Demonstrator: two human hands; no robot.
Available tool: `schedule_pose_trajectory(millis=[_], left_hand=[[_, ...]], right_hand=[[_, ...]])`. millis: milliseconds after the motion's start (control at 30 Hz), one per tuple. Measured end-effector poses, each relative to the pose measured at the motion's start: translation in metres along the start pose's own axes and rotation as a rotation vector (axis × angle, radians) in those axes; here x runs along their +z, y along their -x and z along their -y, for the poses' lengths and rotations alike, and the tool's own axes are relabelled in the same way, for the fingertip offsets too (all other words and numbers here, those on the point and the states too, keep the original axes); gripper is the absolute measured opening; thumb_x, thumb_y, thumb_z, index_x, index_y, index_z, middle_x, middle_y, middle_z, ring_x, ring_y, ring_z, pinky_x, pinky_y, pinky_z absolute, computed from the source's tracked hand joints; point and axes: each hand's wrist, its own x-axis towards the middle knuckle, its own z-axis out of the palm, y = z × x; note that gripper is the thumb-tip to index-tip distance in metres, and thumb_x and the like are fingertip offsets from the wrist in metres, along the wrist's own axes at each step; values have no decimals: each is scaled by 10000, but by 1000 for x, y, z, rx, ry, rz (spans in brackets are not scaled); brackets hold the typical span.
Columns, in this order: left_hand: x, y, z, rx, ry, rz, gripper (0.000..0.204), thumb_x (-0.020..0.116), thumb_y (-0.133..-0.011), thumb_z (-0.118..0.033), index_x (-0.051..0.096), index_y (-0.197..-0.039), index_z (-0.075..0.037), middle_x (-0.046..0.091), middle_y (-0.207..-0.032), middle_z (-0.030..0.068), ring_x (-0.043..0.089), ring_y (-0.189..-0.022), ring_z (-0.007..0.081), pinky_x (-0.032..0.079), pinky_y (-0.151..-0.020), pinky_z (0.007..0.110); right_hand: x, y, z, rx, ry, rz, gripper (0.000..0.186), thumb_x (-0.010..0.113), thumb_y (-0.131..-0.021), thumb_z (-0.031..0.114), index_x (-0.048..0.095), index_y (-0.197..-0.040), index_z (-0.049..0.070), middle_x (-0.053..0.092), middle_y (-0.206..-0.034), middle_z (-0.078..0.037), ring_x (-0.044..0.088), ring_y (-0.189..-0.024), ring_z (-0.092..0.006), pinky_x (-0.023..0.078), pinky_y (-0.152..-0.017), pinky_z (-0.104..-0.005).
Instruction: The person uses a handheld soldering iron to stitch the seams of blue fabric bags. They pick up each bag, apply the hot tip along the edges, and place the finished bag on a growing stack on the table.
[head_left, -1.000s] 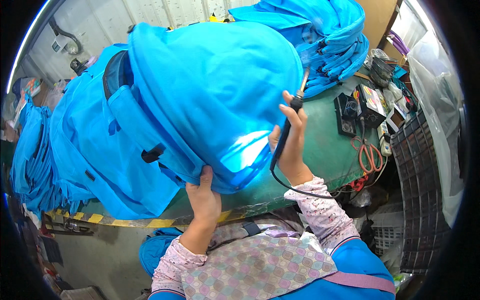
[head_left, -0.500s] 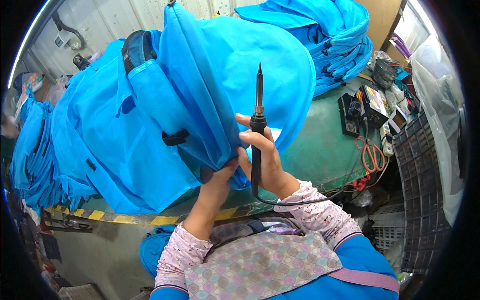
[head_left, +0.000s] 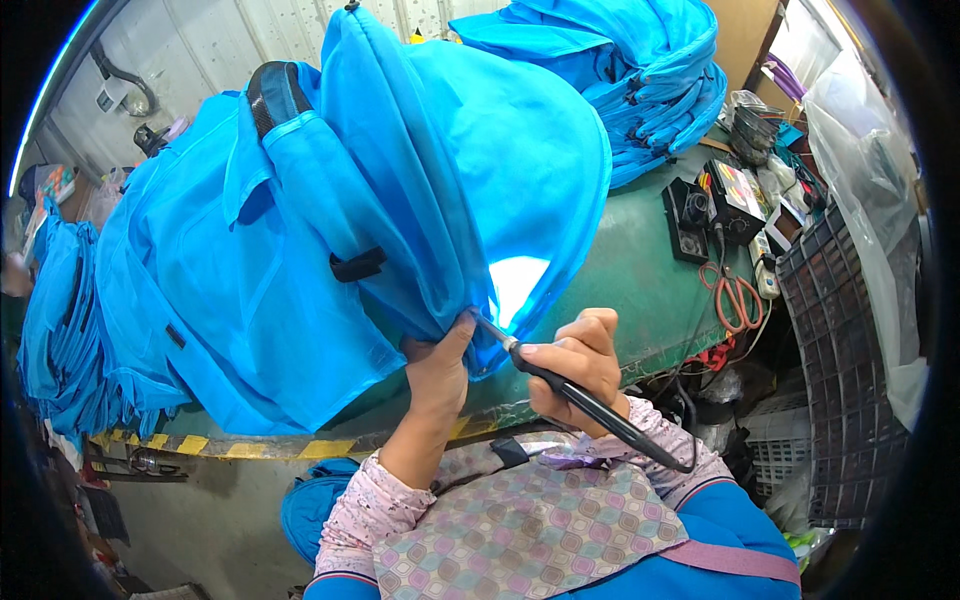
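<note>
Green bench: the bench (head_left: 640,245) fills the middle; blue fabric piece is heaped over its near edge.
Blue fabric piece: the piece (head_left: 520,130) is in front of me, its rounded panel raised, lower corner in my left grip.
Blue stack: 1 pile of blue pieces (head_left: 665,105) sits behind, toward the right.
Left hand: my hand (head_left: 437,375) pinches the lower corner, thumb on top.
Right hand: my hand (head_left: 578,368) is curled round the soldering iron (head_left: 618,425) like a pen, tip end angled up-left into the fold.
Scissors: orange-handled pair (head_left: 738,300), on the bench to the right, nobody holding them.
Fabric sag risk: the raised panel could flop onto the hot end if my left pinch slips, the piece being big and floppy.
Scorch risk: too much dwell or pressure, if the iron is hot, could melt a wider hole.
Thumb risk: metal tip (head_left: 491,329) is just beside my left thumb; a small skid could burn it.
Hidden, fabric: underside out of sight; bright patch (head_left: 515,285) washes out detail.
Hidden, left fingers: mostly behind cloth.
Hidden, tip: can't tell if its point touches fabric.
</note>
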Motion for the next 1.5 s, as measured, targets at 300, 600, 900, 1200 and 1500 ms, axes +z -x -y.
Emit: schedule_pose_trajectory(millis=[300, 600, 900, 1200, 1500], left_hand=[[16, 8, -11, 52, -26, 10, 334, 725, -848, 19, 619, -1165, 0, 675, -1120, 71, 658, -976, 178, 505, -904, 313], [-4, 25, -32, -213, 36, 83, 550, 729, -855, -67, 520, -1364, -83, 589, -1329, 80, 589, -1173, 236, 459, -1018, 380], [32, 26, -209, 308, -1150, 726, 617, 831, -809, -200, 552, -1330, -22, 588, -1299, 166, 661, -1014, 211, 538, -857, 312], [84, -75, -260, 748, -1317, 346, 383, 558, -773, -127, 571, -1099, 74, 591, -859, 183, 549, -784, 218, 475, -756, 369], [94, -97, -451, 811, -1758, 630, 493, 606, -920, -300, 550, -1349, -64, 597, -1198, 99, 567, -1115, 225, 469, -979, 387]], right_hand=[[13, -13, -8, -25, 44, -9, 207, 715, -882, 251, 676, -1033, 115, 552, -688, 38, 481, -693, -182, 352, -722, -354], [2, -10, -57, 272, 153, -315, 322, 667, -917, 60, 566, -1218, 5, 625, -1062, -161, 573, -954, -288, 456, -839, -393], [26, -50, -68, 142, 21, -346, 435, 597, -857, -97, 531, -1263, 44, 553, -1309, -210, 560, -1092, -310, 454, -960, -398], [-21, -53, -37, -29, 281, -251, 445, 777, -814, 74, 592, -1217, 108, 612, -1259, -209, 571, -1072, -311, 430, -950, -434], [-58, -114, -63, -230, 246, -341, 799, 795, -826, 93, 267, -1424, 76, 420, -1434, -281, 475, -1298, -395, 354, -1100, -522]])
